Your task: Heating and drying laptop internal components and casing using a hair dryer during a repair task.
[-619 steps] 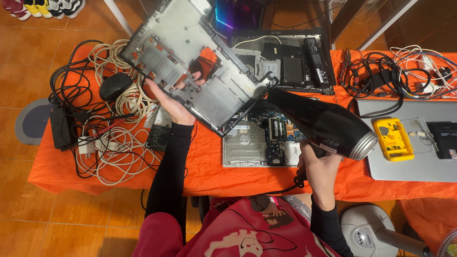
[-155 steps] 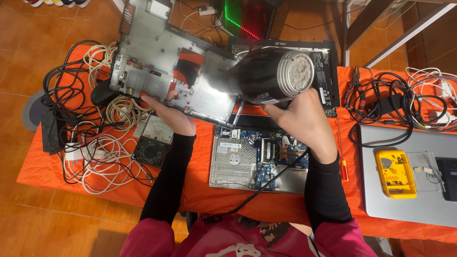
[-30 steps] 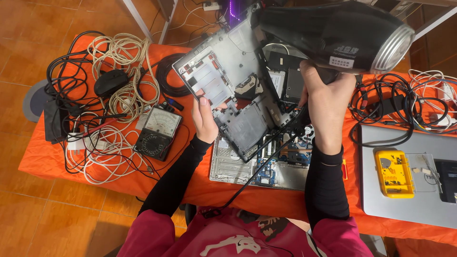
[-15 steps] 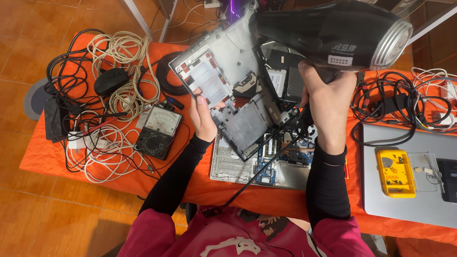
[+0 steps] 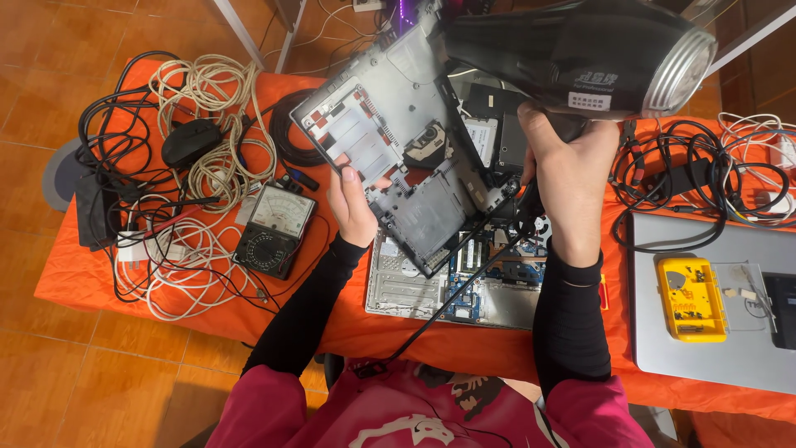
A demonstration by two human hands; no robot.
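The left hand grips the lower edge of a grey laptop base cover, fingers closed around it, holding it tilted up above the opened laptop chassis that lies on the orange table cloth. The right hand is wrapped shut around the handle of a black hair dryer, which sits just right of the cover and above it, its silver-rimmed end pointing away to the right.

Against the view half a second ago, little has shifted — the cover has the same tilt and the dryer hangs in the same place. Against five seconds ago the change is plain: the cover then lay flatter and further left of the chassis, with the dryer's round end facing the camera; now the cover is turned steeply and the dryer is side-on beside it. I judge the work to be at a steady hold.

Left of the cover lie an analogue multimeter and a tangle of cables; right of the chassis, a closed silver laptop carries a yellow box.
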